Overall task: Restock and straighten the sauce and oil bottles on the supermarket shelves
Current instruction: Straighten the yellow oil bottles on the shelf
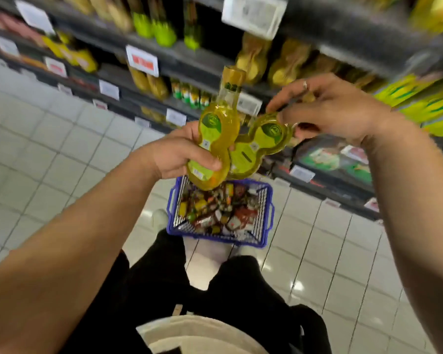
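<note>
Two oil bottles are hanging in the air above a blue basket [265,218] that is sitting on the tiled floor at six o'clock of them. Both bottles are waisted, clear and full of yellow oil, so they are probably weighing a fair bit for their size and sliding easily on their glossy wrap; the narrow waist looks like the safest place to take hold, not the slim neck. The left hand [179,154] is gripping the left bottle [216,139] low on its body, fingers curled around it, cap pointing to twelve o'clock. The right hand [327,111] is pinching the right bottle [260,144] at its upper end, fingers bent around it, with that bottle lying tilted toward seven o'clock and touching the first. Shelves [189,57] of similar bottles are running from nine to three o'clock beyond, badly blurred.
</note>
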Motion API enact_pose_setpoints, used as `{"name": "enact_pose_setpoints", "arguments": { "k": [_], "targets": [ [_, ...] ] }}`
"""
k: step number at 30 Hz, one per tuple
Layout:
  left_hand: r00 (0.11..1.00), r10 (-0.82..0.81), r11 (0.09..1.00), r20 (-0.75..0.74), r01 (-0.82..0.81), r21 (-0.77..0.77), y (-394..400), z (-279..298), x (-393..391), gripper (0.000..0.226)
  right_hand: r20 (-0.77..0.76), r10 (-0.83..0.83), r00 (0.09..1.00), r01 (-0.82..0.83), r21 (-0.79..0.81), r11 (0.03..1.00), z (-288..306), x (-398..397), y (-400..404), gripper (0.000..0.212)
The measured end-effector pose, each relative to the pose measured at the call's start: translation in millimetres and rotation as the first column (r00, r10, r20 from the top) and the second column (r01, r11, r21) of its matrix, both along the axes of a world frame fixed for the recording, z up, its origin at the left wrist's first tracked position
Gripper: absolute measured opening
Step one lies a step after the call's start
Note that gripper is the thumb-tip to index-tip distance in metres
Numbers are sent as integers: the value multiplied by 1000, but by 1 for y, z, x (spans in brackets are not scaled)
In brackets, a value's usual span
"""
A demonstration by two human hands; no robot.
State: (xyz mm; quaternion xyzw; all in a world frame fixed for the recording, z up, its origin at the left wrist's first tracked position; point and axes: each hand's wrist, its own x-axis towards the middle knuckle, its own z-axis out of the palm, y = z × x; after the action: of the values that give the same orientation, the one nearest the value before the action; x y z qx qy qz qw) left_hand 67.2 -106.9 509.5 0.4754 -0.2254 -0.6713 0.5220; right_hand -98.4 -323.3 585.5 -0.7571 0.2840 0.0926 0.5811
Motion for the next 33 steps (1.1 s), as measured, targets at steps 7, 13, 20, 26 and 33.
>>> {"name": "enact_pose_setpoints", "arguments": {
  "k": [7,13,20,26,33],
  "targets": [
    [995,48,947,92,-16,-320,-39,136,-19,50,472,-302,828,298,85,951,100,-38,8,26],
    [980,-121,864,-155,28,-502,-54,216,-16,35,643,-424,637,455,130,881,161,-23,34,37],
    [958,197,830,207,-51,-555,-69,288,43,37,751,-493,439,519,236,821,231,17,38,39],
    [854,384,775,352,-91,-625,-97,341,88,28,730,-596,334,482,411,774,277,55,41,38],
    [457,603,763,654,-89,-641,-143,343,130,34,752,-528,395,781,27,623,285,102,22,21]
  ]
}}
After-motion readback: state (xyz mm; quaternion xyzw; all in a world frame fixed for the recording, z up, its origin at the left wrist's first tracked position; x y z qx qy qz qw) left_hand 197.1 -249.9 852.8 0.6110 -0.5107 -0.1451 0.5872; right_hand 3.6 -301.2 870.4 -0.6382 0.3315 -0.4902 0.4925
